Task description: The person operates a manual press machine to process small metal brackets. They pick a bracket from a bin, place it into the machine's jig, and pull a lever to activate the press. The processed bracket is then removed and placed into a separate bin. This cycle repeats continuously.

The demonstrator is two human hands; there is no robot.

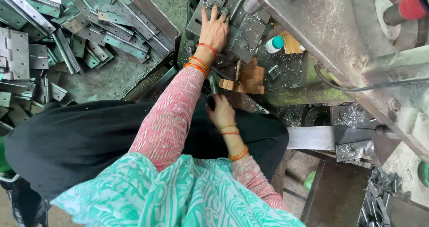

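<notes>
My left hand (215, 29) reaches forward and lies flat on a grey metal hinge plate (206, 8), pressing it onto the machine's work table (246, 37); the fingers are spread over the plate. My right hand (220, 114) is close to my lap, curled around a dark round knob (210, 102) on a lever. Both wrists carry orange and red bangles, and both sleeves are pink. Black cloth covers my lap, with a teal patterned scarf over it.
A tray (111, 75) at the left holds a heap of several grey hinge plates (67, 39). Wooden blocks (250, 77) and a white bottle with a teal cap (274, 44) sit beside the work table. The machine body (321, 25) fills the right; more metal parts (380, 195) lie at bottom right.
</notes>
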